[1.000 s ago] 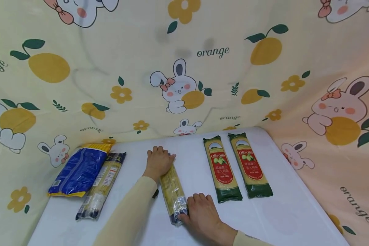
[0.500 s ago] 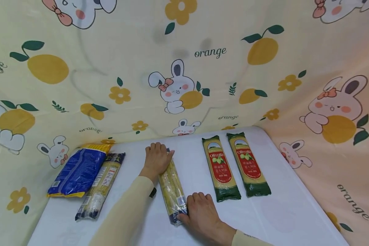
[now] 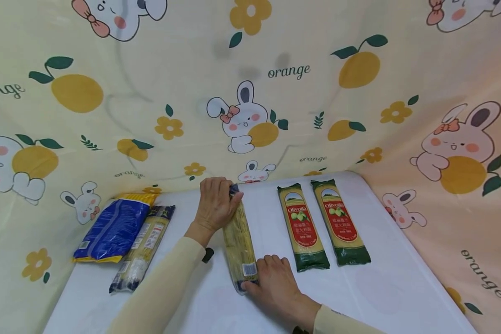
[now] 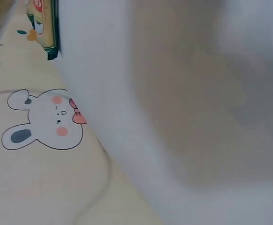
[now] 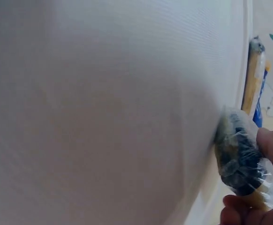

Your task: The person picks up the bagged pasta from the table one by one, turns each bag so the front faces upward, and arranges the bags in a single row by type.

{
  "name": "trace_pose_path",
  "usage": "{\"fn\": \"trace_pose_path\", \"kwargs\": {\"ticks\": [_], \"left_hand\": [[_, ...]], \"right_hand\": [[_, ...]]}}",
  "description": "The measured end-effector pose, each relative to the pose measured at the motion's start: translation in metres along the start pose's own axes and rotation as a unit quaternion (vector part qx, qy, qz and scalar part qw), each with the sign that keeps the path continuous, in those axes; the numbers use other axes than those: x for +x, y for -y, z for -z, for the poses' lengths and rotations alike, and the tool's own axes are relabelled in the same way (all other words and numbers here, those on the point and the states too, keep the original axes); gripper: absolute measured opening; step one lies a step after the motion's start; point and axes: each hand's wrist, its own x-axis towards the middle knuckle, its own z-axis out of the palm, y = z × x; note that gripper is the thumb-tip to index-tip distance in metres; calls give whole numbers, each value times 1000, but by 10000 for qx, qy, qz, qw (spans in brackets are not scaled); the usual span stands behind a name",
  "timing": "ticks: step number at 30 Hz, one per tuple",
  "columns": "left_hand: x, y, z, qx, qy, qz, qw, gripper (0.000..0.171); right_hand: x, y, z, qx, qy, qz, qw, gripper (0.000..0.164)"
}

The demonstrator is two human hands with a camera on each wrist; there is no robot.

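Note:
In the head view, a clear-wrapped pack of spaghetti (image 3: 240, 246) with dark blue ends and a barcode lies lengthwise between both hands. My left hand (image 3: 215, 204) grips its far end, thumb on the right side and fingers over the top. At the near end my right hand (image 3: 277, 285) pinches the pack's corner, thumb on the upper face. The right wrist view shows the crinkled blue end of the pack (image 5: 239, 157) between the thumb and fingers (image 5: 244, 211). The left hand's grip falls outside the left wrist view.
To the right lie two green-and-gold Olivoila pasta packs (image 3: 304, 227) (image 3: 340, 222), side by side. A blue-and-yellow bag (image 3: 114, 227) and another spaghetti pack (image 3: 144, 250) touch at the left. Printed cloth (image 3: 183, 93) hangs behind the white table (image 3: 380, 297).
The spaghetti pack has shifted away from me, its far end rising toward the cloth with my left hand. My right hand has followed slightly. The barcode now shows more plainly.

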Motion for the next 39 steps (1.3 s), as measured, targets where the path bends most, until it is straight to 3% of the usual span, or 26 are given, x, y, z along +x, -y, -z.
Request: {"fn": "trace_pose_path", "kwargs": {"ticks": [6, 11, 14, 19, 25, 28, 32, 36, 39], "left_hand": [[5, -10, 11, 26, 138, 31, 9999, 55], [18, -25, 28, 84, 639, 454, 9969, 45], [31, -32, 40, 443, 787, 821, 9925, 42], [43, -39, 52, 943, 769, 1304, 9840, 57], [44, -38, 53, 1147, 735, 1426, 9804, 60], [43, -35, 55, 928, 961, 1428, 9807, 46], [41, -29, 62, 39, 1452, 1563, 9770, 28], [35, -22, 66, -930, 1607, 1769, 9665, 22], [29, -19, 66, -1273, 1595, 1706, 9640, 18]], "right_hand": [[0, -2, -3, 286, -44, -45, 9996, 52], [4, -3, -2, 283, -292, -54, 9992, 48], [8, -5, 0, -83, -881, 171, 9959, 46], [14, -6, 2, -1031, -1814, 622, 9760, 46], [11, 2, 4, -1478, -1668, 835, 9713, 44], [9, 3, 4, -1513, -1562, 1006, 9709, 51], [7, -1, 7, -1041, -1334, 1018, 9803, 58], [14, -9, 10, -538, -1202, 563, 9897, 61], [21, -12, 8, -400, -1012, 279, 9937, 69]]}}
